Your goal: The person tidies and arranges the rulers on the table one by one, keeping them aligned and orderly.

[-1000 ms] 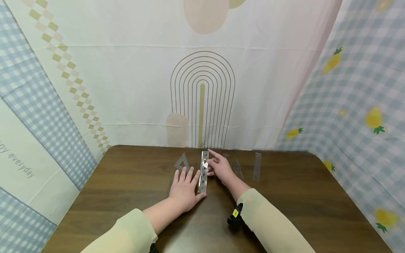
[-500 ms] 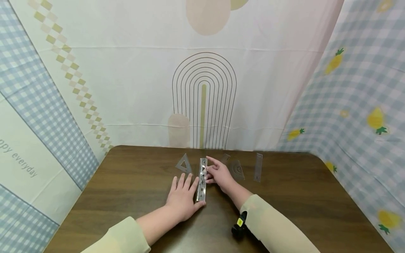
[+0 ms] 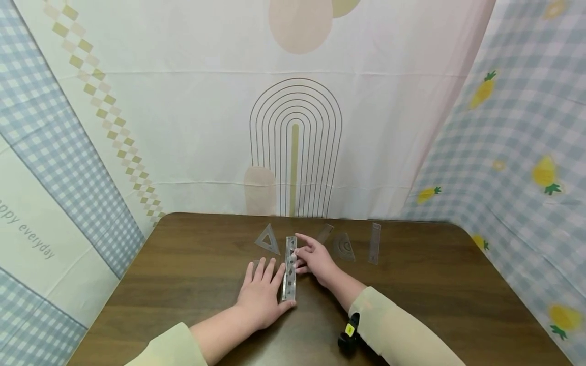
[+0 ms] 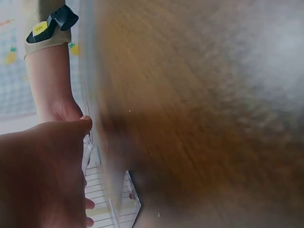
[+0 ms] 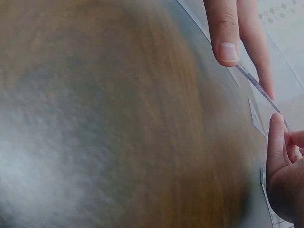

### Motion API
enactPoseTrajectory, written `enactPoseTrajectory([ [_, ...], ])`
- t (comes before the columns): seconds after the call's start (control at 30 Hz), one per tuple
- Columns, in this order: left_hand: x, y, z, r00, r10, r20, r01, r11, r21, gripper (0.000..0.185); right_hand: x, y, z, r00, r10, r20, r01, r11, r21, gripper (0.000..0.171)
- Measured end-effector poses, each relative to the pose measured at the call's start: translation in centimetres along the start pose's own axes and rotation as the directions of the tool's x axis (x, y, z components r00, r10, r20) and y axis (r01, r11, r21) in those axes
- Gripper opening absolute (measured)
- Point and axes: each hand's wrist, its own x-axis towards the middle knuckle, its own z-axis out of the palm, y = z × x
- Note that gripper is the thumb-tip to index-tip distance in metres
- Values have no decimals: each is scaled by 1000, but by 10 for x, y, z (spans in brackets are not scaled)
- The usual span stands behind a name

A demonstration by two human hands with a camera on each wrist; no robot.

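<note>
Clear plastic: the stencil ruler (image 3: 289,268) is see-through, long and narrow, with a row of cut-out shapes down its length, a diamond and a triangle among them, showing dark where the table comes through.
Where it lies: lower middle of the head view, lengthwise away from the person, flat on the brown wooden table (image 3: 192,284), right between the two hands.
Left hand (image 3: 261,295): laid flat, palm down, fingers straight and spread a little, its thumb side along the ruler's left edge near the close end.
Right hand (image 3: 316,256): up at the ruler's far half, fingers bent, fingertips on its right edge; the wrist view shows the thin edge of the ruler (image 5: 261,92) running between thumb and fingertips, so it is pinching it.
Behind the hands: a small clear set square (image 3: 267,239) to the upper left of the ruler, a protractor (image 3: 343,247) to the right, a second plain ruler (image 3: 374,243) farther right, and a slim clear strip (image 3: 324,234) near the table's back edge.
Sleeves: pale yellow-green on both arms, a black band with a yellow tag (image 3: 350,330) on the right wrist.
Backdrop: printed cloth, cream with an arch of thin lines (image 3: 295,147).
</note>
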Motion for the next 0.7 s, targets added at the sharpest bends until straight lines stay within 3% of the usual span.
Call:
enactPoseTrajectory([
  [0.37,-21,-2,2,999,25,-36,-24,999,22,92,-11,2,16,998,46,37,-45,998,-47,52],
  [0.7,-40,-5,0,999,43,-20,-43,999,13,93,-21,3,29,995,69,77,-64,995,-70,53],
])
